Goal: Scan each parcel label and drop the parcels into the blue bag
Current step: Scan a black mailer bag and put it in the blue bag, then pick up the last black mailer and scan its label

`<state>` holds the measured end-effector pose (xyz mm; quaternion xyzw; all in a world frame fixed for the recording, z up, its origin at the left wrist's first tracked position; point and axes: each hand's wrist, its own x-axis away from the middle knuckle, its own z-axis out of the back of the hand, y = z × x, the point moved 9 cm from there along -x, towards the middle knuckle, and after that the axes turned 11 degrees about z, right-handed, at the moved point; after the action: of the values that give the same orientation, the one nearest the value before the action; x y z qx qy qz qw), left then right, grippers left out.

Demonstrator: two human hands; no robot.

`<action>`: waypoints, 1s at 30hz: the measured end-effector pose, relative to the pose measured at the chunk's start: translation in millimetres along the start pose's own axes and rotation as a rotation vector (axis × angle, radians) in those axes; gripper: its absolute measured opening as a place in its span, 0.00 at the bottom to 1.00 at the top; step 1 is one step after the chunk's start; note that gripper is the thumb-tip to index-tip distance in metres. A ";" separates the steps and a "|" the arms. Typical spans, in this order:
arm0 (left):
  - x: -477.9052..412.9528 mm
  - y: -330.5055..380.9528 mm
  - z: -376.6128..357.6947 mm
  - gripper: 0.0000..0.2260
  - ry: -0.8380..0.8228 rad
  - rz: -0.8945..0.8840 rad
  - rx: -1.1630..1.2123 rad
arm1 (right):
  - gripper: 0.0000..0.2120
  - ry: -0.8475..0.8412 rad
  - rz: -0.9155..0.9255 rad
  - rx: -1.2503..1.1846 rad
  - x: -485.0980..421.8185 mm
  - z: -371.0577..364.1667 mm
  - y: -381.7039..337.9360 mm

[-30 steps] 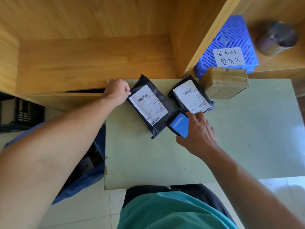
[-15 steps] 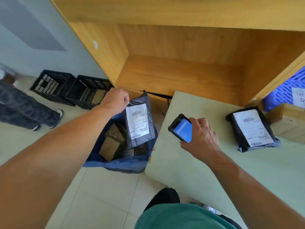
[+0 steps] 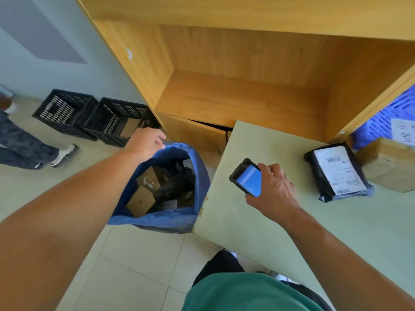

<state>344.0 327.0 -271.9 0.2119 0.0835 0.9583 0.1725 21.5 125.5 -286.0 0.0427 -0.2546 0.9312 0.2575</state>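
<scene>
blue bag [image 3: 184,217]: on the floor, right against the table [image 3: 247,221] corner, mouth wide open, so a drop from the table is easy.
dropped parcels [image 3: 143,198]: brown boxes and dark packs piled inside the bag.
left hand [image 3: 146,143]: at the bag's far rim, fingers curled down. Pinching the rim or holding nothing? Cannot tell.
scanner [image 3: 248,179]: blue screen up, over the table edge, ready for the next label.
right hand [image 3: 277,194]: fingers wrapped round the scanner.
black parcel [image 3: 336,173]: flat on the table, white label [image 3: 343,162] facing up for scanning — likely next.
brown box [image 3: 390,171]: just beside the black parcel, waiting too.
</scene>
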 end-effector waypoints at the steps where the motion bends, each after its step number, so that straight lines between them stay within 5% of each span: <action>1: -2.1 9.3 -2.8 0.14 -0.004 -0.022 0.004 | 0.38 0.007 -0.009 -0.002 1.8 2.0 5.1; 9: -9.8 115.9 -36.6 0.11 -0.065 -0.195 -0.043 | 0.41 0.062 -0.141 -0.010 30.9 21.2 61.6; 22: 44.9 384.3 -145.6 0.12 -0.100 -0.695 -0.090 | 0.40 0.132 -0.459 -0.038 121.4 46.7 197.5; 30: 81.6 449.4 -241.5 0.10 -0.131 -0.848 -0.220 | 0.43 0.165 -0.566 -0.072 164.6 39.2 243.0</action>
<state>36.8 -80.5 -352.7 0.1999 0.0496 0.7905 0.5767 -244.4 2.1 -327.3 0.0271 -0.2438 0.8129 0.5282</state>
